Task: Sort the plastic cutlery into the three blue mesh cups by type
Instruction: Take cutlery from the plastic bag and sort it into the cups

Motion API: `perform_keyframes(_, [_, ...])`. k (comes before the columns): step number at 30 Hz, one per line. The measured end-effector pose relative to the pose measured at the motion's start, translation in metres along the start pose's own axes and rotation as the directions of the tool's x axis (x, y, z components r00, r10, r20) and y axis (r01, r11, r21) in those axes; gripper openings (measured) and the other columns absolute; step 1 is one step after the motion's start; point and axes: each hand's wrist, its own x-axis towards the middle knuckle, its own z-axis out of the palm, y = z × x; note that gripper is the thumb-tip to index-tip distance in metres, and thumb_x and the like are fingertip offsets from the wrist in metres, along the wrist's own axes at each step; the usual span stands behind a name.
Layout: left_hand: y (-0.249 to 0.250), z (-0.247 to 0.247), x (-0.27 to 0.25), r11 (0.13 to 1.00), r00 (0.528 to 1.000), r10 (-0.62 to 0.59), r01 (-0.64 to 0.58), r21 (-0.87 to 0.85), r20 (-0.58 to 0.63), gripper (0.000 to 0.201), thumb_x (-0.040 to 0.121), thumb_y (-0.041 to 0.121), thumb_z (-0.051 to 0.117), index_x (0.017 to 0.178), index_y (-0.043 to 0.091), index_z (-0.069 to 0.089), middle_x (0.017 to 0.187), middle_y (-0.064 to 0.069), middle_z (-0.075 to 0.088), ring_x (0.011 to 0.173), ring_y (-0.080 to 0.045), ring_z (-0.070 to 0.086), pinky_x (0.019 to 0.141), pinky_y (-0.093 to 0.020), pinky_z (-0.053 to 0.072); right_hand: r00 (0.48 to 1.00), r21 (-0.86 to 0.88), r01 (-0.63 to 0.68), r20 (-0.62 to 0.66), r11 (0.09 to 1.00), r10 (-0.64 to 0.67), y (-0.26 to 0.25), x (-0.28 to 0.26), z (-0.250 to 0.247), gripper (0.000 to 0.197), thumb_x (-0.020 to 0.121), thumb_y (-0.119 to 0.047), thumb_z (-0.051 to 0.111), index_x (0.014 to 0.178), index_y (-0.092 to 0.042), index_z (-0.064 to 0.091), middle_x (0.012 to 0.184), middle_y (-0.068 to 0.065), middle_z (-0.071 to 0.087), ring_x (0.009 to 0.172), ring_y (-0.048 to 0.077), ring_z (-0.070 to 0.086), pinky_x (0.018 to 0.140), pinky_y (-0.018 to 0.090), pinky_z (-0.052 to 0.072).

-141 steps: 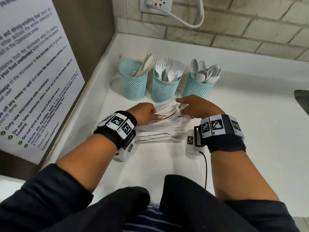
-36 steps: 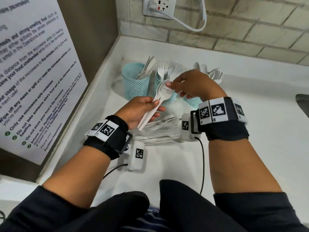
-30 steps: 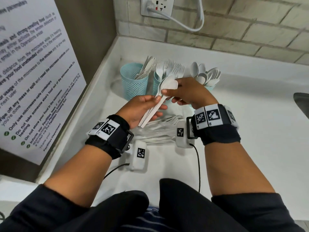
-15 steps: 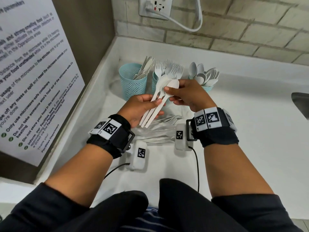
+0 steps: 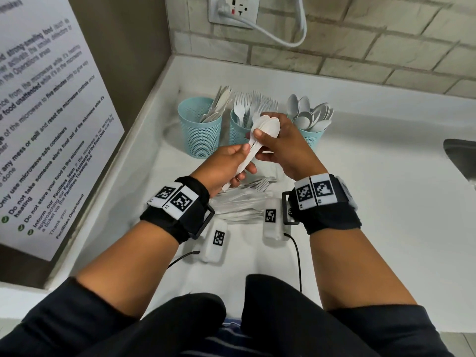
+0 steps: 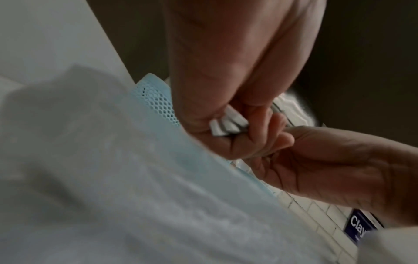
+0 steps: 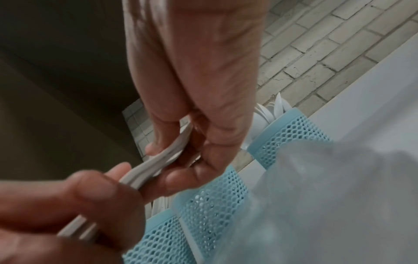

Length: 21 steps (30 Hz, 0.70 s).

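Three blue mesh cups stand in a row near the back wall: the left cup (image 5: 200, 135) has knives, the middle cup (image 5: 238, 134) forks, the right cup (image 5: 314, 138) spoons. In front of the middle cup both hands hold a stacked bunch of white plastic spoons (image 5: 268, 128). My left hand (image 5: 231, 163) grips the handles (image 6: 226, 125). My right hand (image 5: 278, 140) pinches the bowls (image 7: 178, 142) between thumb and fingers. Below the hands a clear bag of cutlery (image 5: 239, 202) with forks lies on the counter.
The white counter (image 5: 373, 202) meets a brick wall behind and a side panel with a notice (image 5: 43, 119) on the left. A wall socket with a white cable (image 5: 283, 34) hangs above. A sink edge (image 5: 461, 155) shows at the far right.
Both hands left the bag on the counter, lifting several spoons. Over the last second the fanned spoons have been squared into one stack, the right hand's thumb sliding over the bowls.
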Motion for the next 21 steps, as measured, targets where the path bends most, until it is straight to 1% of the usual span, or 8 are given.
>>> perform_keyframes(5, [0.001,0.002,0.002,0.996,0.997,-0.035,0.029,0.08,0.067,0.032,0.101,0.029,0.033,0.111,0.013,0.059,0.064,0.005,0.042,0.044,-0.002,0.032,0.041,-0.011,0.024,0.98,-0.029,0.03,-0.194,0.999,-0.035,-0.002,0.004,-0.012,0.024,0.093,-0.007,0.053,0.109,-0.021,0.042,0.1,0.007,0.054,0.064,0.011,0.058,0.048,0.018,0.048])
perform_keyframes(8, [-0.003,-0.002,0.003,0.995,0.999,-0.022,0.02,0.095,0.028,0.031,0.1,0.029,0.036,0.106,0.013,0.063,0.062,0.006,0.037,0.044,-0.002,0.031,0.04,-0.011,0.025,0.904,-0.071,0.124,-0.402,0.99,-0.142,-0.013,0.011,-0.031,0.02,0.093,-0.006,0.051,0.103,-0.022,0.042,0.097,0.007,0.054,0.06,0.012,0.057,0.044,0.02,0.048])
perform_keyframes(10, [-0.005,-0.004,0.005,0.987,0.999,-0.013,0.018,0.161,-0.029,0.031,0.1,0.027,0.039,0.105,0.011,0.065,0.064,0.005,0.041,0.05,-0.005,0.034,0.044,-0.013,0.029,0.787,-0.138,0.211,-0.563,0.968,-0.251,-0.026,0.015,-0.047,0.02,0.092,-0.007,0.051,0.102,-0.021,0.042,0.09,0.0,0.054,0.064,0.015,0.059,0.051,0.028,0.053])
perform_keyframes(12, [-0.009,-0.007,0.006,0.942,0.998,0.012,0.009,0.336,-0.06,0.028,0.098,0.023,0.045,0.107,0.006,0.065,0.069,0.003,0.05,0.058,-0.006,0.042,0.054,-0.017,0.035,0.618,-0.259,0.281,-0.688,0.924,-0.381,-0.038,0.016,-0.059,0.02,0.09,-0.007,0.05,0.102,-0.022,0.043,0.086,-0.01,0.054,0.073,0.012,0.06,0.066,0.038,0.056])
perform_keyframes(14, [-0.014,-0.009,0.007,0.865,0.998,0.046,-0.015,0.501,-0.051,0.023,0.093,0.019,0.054,0.106,0.004,0.066,0.085,0.0,0.062,0.067,-0.004,0.051,0.065,-0.017,0.039,0.476,-0.388,0.306,-0.728,0.869,-0.493,-0.046,0.016,-0.066,0.023,0.09,-0.004,0.046,0.102,-0.023,0.04,0.085,-0.018,0.05,0.077,0.001,0.056,0.079,0.034,0.055])
perform_keyframes(16, [-0.018,-0.011,0.007,0.78,0.999,0.027,-0.008,0.626,-0.022,0.022,0.089,0.019,0.059,0.108,0.007,0.065,0.101,-0.004,0.065,0.084,-0.011,0.059,0.075,-0.017,0.04,0.401,-0.468,0.327,-0.718,0.821,-0.569,-0.05,0.017,-0.069,0.025,0.089,-0.001,0.043,0.102,-0.023,0.039,0.089,-0.017,0.049,0.081,0.001,0.054,0.083,0.027,0.051])
perform_keyframes(18, [-0.021,-0.012,0.007,0.684,1.0,-0.028,0.015,0.729,0.005,0.028,0.088,0.023,0.062,0.113,0.011,0.063,0.112,-0.005,0.063,0.102,-0.017,0.059,0.085,-0.019,0.039,0.413,-0.493,0.325,-0.694,0.807,-0.59,-0.046,0.021,-0.07,0.026,0.088,0.0,0.04,0.102,-0.022,0.042,0.091,-0.01,0.051,0.08,0.002,0.053,0.078,0.023,0.048])
perform_keyframes(21, [-0.022,-0.012,0.007,0.588,0.995,-0.086,0.015,0.809,0.044,0.035,0.088,0.029,0.061,0.118,0.012,0.06,0.12,-0.005,0.061,0.109,-0.019,0.056,0.09,-0.021,0.038,0.496,-0.567,0.268,-0.612,0.779,-0.616,-0.034,0.028,-0.065,0.029,0.083,-0.003,0.039,0.106,-0.013,0.053,0.088,-0.007,0.052,0.08,0.007,0.049,0.073,0.017,0.039])
